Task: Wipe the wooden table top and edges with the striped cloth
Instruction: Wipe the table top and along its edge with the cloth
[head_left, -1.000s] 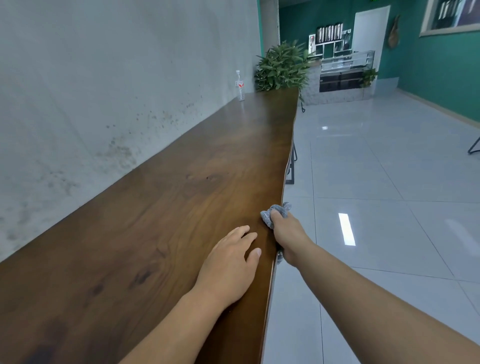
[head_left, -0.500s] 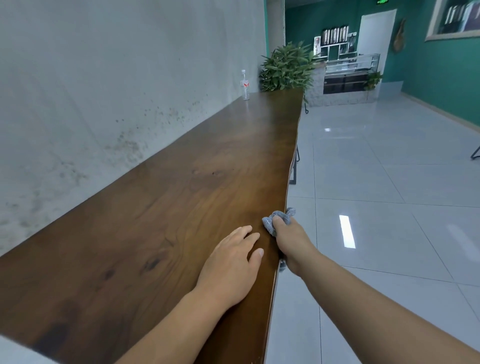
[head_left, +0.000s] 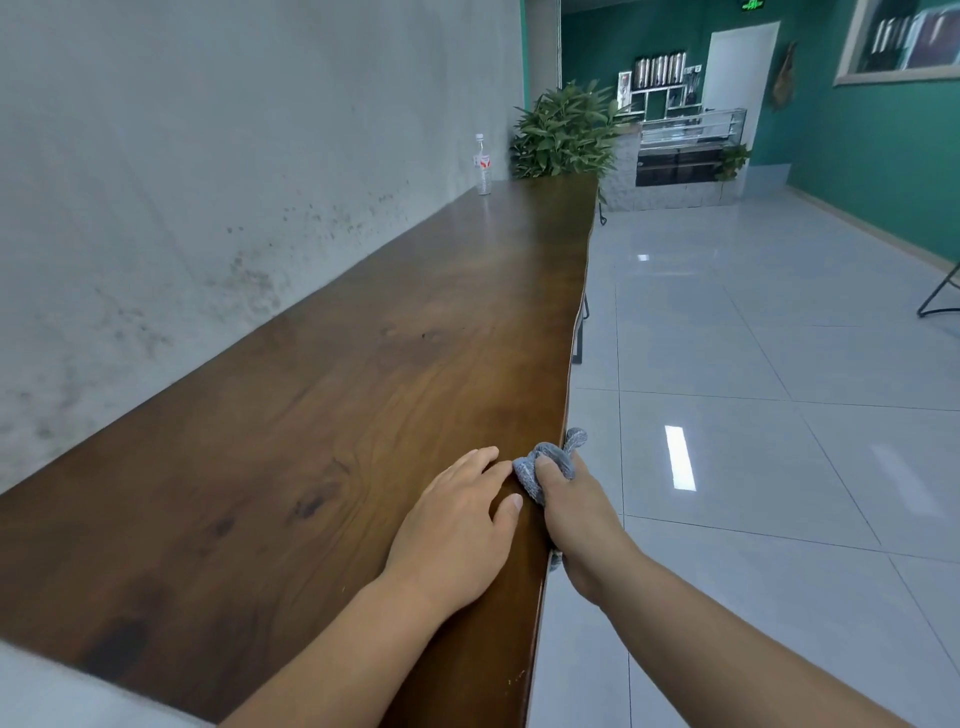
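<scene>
The long, dark brown wooden bench (head_left: 363, 395) runs along a stained grey wall (head_left: 208, 156), its glossy top showing wavy grain and a few dark knots, its outer edge slightly uneven. At that edge, near the person, the right hand (head_left: 582, 519) is wrapped over the rim, fingers curled around a small bunched grey-blue knitted cloth (head_left: 545, 465). The cloth is crumpled into a wad pressed against the bench edge, with a twisted tail sticking up beyond the fingers and another bit showing below the hand under the rim; any stripes are hard to make out in the folds. Just beside it the left hand (head_left: 462, 525) lies flat on the bench top, palm down, fingers straight and holding nothing, its fingertips nearly at the cloth. At the far end of the bench a clear plastic bottle with a red label (head_left: 483, 165) stands close to the wall, and a leafy green potted plant (head_left: 566, 132) sits past it
</scene>
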